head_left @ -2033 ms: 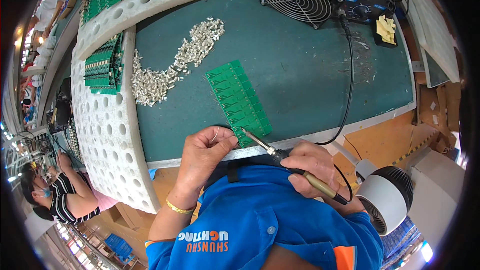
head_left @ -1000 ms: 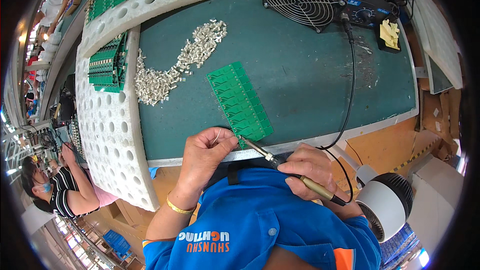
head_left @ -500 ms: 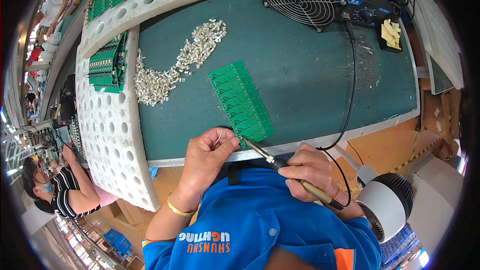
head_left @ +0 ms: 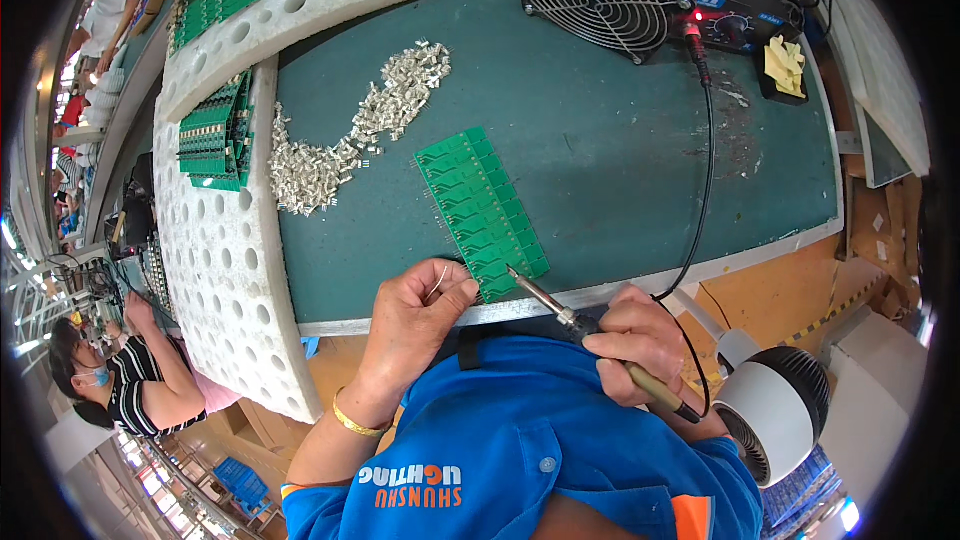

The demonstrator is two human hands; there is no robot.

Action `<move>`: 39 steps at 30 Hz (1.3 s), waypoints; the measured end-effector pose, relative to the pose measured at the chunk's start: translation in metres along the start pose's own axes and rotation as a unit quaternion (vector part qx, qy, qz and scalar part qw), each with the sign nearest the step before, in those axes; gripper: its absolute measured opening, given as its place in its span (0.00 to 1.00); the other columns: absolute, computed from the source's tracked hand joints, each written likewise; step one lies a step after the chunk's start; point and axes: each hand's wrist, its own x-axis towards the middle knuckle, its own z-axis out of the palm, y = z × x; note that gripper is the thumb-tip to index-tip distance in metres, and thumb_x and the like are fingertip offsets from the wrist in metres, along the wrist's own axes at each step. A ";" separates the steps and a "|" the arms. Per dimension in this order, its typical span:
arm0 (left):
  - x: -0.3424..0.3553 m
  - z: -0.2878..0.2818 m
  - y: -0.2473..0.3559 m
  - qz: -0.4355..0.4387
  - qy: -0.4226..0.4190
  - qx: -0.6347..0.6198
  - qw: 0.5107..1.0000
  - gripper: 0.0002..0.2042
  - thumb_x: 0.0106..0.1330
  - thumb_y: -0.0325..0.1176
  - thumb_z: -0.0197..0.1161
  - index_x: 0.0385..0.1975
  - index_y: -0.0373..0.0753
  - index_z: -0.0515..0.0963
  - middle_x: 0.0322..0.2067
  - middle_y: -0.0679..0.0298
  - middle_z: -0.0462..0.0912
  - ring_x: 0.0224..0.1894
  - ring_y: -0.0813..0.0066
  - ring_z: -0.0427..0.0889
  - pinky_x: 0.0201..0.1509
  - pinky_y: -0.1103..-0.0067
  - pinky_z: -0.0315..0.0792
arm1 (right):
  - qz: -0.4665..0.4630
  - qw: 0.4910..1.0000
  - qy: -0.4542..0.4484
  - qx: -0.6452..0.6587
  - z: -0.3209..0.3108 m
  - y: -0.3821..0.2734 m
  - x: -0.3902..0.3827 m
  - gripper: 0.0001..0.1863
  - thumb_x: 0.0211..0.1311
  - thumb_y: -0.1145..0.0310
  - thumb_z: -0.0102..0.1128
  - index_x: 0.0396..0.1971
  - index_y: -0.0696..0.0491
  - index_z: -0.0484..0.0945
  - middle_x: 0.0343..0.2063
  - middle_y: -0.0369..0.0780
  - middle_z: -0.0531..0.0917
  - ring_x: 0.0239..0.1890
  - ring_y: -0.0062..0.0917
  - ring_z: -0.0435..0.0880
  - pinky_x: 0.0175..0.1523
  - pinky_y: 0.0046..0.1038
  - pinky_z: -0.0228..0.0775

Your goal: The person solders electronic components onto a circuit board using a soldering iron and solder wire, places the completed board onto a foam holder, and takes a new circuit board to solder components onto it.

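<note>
My right hand (head_left: 638, 340) is wrapped round the handle of a soldering iron (head_left: 545, 298). The iron's tip is over the near end of a green circuit board panel (head_left: 485, 202); whether it touches I cannot tell. Thin metal pins stick out along the panel's left edge. At its near left corner my left hand (head_left: 425, 300) is closed, thumb and finger pinched on a thin solder wire (head_left: 437, 285) that loops up from the fingers. The wire's end by the board is hidden. The panel lies flat on the dark green work mat (head_left: 620, 180), close to the table's front edge.
A pile of small white connectors (head_left: 312, 172) lies left of the panel. White perforated foam (head_left: 215, 270) carries stacked boards (head_left: 215, 135). Behind stand a black fan (head_left: 595, 0), a soldering station (head_left: 735, 28) and a yellow sponge (head_left: 784, 65). The iron's cable (head_left: 706, 180) crosses the right side. A co-worker (head_left: 150, 380) sits at left.
My right hand has drawn the soldering iron to the right, its tip leaving the panel's left edge pins. A red light now glows on the station. My left hand has hardly moved.
</note>
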 end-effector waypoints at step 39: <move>0.006 0.002 -0.009 0.028 0.041 -0.083 0.995 0.07 0.63 0.24 0.67 0.39 0.32 0.81 0.31 0.70 0.83 0.33 0.87 0.77 0.38 0.87 0.71 | 0.022 0.892 0.352 -0.285 -0.086 -0.015 0.081 0.12 0.58 0.82 0.59 0.42 0.58 0.81 0.34 0.42 0.83 0.37 0.33 0.84 0.49 0.37 0.74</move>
